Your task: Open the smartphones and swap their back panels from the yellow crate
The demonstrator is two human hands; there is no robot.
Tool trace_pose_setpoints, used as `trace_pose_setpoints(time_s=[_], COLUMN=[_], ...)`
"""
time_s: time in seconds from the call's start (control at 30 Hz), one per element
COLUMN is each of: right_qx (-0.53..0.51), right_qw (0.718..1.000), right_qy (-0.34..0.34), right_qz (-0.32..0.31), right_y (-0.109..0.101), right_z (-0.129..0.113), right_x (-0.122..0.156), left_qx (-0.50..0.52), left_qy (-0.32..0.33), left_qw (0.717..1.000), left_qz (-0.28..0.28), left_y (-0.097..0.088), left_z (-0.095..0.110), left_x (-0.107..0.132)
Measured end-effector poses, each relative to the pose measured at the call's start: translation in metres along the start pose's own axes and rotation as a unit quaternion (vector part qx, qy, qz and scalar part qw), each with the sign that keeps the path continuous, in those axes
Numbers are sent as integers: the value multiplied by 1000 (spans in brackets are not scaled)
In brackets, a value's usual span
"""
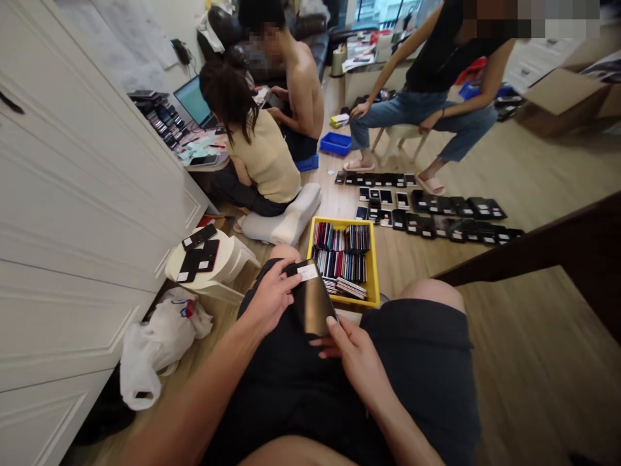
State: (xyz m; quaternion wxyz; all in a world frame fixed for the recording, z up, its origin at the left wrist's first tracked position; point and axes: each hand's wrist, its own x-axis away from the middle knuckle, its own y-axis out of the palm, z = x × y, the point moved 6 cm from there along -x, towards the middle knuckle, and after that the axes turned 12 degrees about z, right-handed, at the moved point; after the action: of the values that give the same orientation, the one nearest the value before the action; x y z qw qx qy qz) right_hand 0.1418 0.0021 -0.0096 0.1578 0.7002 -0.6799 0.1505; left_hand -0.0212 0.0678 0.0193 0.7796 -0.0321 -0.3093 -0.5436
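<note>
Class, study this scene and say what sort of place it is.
Probably a home living room doubling as a phone workshop: a black smartphone with a white label in hand, a yellow plastic tray packed with upright phones, and rows of dark phones on the wood-look floor.

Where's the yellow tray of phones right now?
In the head view, the yellow tray sits on the wood floor just past the person's knee, right of the white stool, with rows of phones laid out beyond it.

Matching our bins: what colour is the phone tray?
Yellow; the tray shows best in the head view.
</note>
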Motion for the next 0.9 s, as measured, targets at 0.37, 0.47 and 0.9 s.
trace_pose_setpoints(time_s=[0.37,0.47,0.9], right_qx=[179,197,122], right_qw=[978,971,991], right_qy=[-76,-96,-54], right_qz=[80,89,16], right_y=[-21,-25,-12], right_z=[11,9,12], right_x=[-9,-10,-9], left_qx=[-77,-80,-86], left_qy=[21,27,73], left_qw=[996,996,994], left_qz=[-46,-40,-7], left_y=[18,17,10], left_z=[-18,-20,-2], left_x=[10,7,-23])
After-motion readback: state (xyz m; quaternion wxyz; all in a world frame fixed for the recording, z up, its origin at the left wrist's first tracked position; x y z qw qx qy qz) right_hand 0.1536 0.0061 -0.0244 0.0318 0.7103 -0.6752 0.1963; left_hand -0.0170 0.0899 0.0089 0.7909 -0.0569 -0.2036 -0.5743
